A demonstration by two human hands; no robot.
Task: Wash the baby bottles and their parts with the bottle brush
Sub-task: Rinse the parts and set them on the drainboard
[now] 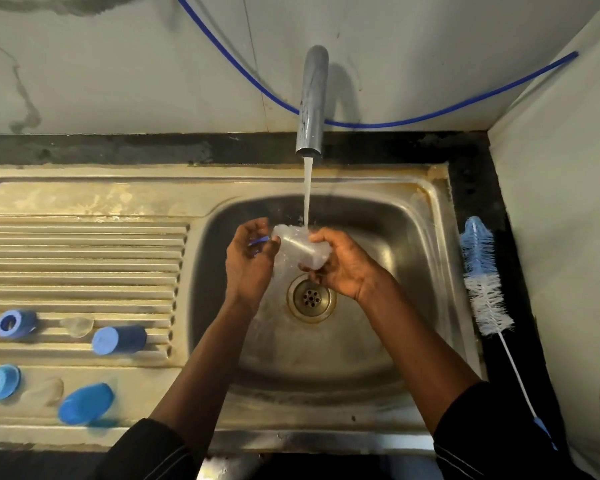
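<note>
as water (307, 192) pours onto it, both hands (248, 259) (342, 268) hold a clear bottle (302, 249).

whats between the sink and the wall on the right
In the head view, the bottle brush lies along the dark counter strip between the sink and the right wall, bristles toward the back.

Black sleeves (492, 441), bare forearms (201, 358)

No text, label, brand, number or sign can be read anywhere. The metal tap spout (312, 102) at the far middle bears a few small dark marks, too blurred to read. The clear bottle (302, 247) under the water is blurred; any markings on it cannot be told.
</note>
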